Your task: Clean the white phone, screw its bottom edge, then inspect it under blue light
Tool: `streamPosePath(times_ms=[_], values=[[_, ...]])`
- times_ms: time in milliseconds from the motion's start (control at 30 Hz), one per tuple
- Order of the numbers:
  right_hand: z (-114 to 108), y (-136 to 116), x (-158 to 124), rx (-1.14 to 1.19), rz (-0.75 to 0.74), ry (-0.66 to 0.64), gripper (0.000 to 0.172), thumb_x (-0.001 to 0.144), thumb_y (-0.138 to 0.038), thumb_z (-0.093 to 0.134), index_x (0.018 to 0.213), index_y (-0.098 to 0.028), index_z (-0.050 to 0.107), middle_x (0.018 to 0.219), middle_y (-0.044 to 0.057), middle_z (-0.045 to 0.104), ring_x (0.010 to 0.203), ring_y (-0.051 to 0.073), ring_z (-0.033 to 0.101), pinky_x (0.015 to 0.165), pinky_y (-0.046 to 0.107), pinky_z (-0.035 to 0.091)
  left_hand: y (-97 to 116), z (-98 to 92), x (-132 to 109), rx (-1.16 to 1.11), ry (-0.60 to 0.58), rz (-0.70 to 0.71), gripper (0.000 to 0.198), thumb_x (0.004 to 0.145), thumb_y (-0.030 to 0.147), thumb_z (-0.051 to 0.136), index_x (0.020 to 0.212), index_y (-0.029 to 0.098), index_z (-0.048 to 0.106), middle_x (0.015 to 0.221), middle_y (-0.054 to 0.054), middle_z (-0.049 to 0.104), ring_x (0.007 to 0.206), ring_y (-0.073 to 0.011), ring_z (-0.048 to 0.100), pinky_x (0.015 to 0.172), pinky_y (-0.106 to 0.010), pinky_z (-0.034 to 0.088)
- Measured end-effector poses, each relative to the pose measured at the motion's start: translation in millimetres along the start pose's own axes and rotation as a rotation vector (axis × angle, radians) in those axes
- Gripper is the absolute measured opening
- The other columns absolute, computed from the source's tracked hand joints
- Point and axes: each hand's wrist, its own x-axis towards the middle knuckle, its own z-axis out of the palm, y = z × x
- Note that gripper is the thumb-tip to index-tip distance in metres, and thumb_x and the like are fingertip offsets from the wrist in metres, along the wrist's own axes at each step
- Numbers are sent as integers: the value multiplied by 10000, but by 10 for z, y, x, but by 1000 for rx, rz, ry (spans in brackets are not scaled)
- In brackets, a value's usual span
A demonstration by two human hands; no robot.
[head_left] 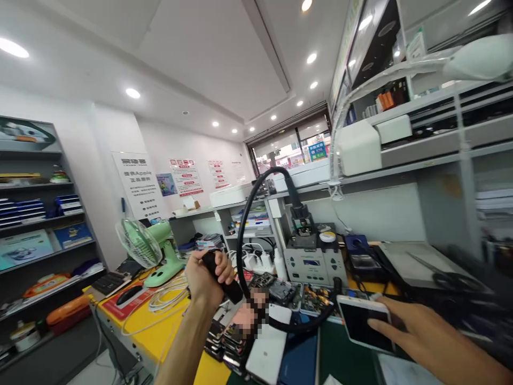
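Observation:
My left hand [210,275] is closed around a thick black handle [232,289] that slants down toward the bench; what tool it belongs to is not clear. Between the fingers and thumb of my right hand [395,326] is a smartphone [356,320] with a white frame and a dark screen, tilted above a dark green mat [336,353]. Below and between my hands lie a white phone [267,347], a blue flat device [298,355] and stacked phone parts [234,345]. Part of the pile is pixelated.
A thick black hose [240,235] loops over the bench from the grey hot air station [315,264]. Trays of small parts [316,298] sit before it. A green fan [162,246] and coiled white cable [168,299] stand left. A lamp arm [368,83] arches upper right.

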Motion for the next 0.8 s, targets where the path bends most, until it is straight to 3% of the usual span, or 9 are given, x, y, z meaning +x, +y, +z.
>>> streamPosePath(times_ms=[33, 100, 233, 333, 467, 600, 800], values=[[-78, -101, -18, 27, 21, -109, 426, 926, -606, 509, 1035, -242, 700, 747, 35, 714, 707, 254, 675, 630, 319, 495, -104, 192, -59, -28, -49, -47, 291, 731, 337, 435, 485, 192, 492, 420, 41, 319, 335, -102, 302, 355, -251, 323], [-189, -251, -47, 74, 66, -187, 419, 948, -567, 478, 1101, -221, 659, 779, 51, 703, 714, 266, 667, 614, 318, 471, -301, 572, -143, -85, -140, -121, 295, 719, 339, 432, 469, 193, 489, 402, 41, 310, 319, -99, 281, 344, -247, 302], [-239, -361, -81, 60, 63, -158, 307, 958, -502, 479, 924, -231, 619, 798, 43, 662, 714, 246, 623, 609, 299, 416, -618, 1224, -204, -170, -279, -188, 327, 730, 377, 412, 471, 196, 497, 390, 34, 323, 324, -98, 275, 347, -237, 304], [-208, -368, -90, 38, 46, -121, 292, 967, -426, 464, 751, -233, 504, 747, 30, 618, 696, 235, 575, 599, 299, 354, -798, 1543, -182, -181, -370, -238, 345, 745, 382, 392, 479, 195, 507, 389, 30, 336, 321, -99, 284, 347, -238, 314], [-211, -396, -92, 35, 36, -115, 288, 978, -376, 445, 731, -233, 481, 733, 16, 619, 688, 220, 560, 599, 301, 327, -977, 1744, -103, -175, -468, -280, 334, 740, 378, 400, 494, 189, 525, 400, 30, 351, 325, -99, 287, 339, -240, 332], [-281, -476, -99, 38, 46, -139, 263, 979, -405, 468, 798, -232, 549, 775, 18, 645, 735, 228, 586, 618, 307, 342, -1076, 1788, -25, -159, -533, -307, 323, 737, 359, 430, 511, 169, 564, 389, 21, 380, 317, -95, 271, 324, -240, 319], [-328, -553, -137, 27, 63, -221, 237, 983, -395, 470, 825, -244, 561, 777, 8, 643, 717, 222, 577, 627, 315, 387, -980, 1766, -6, -139, -547, -326, 328, 736, 352, 412, 479, 183, 528, 392, 17, 354, 333, -104, 295, 327, -236, 300]])
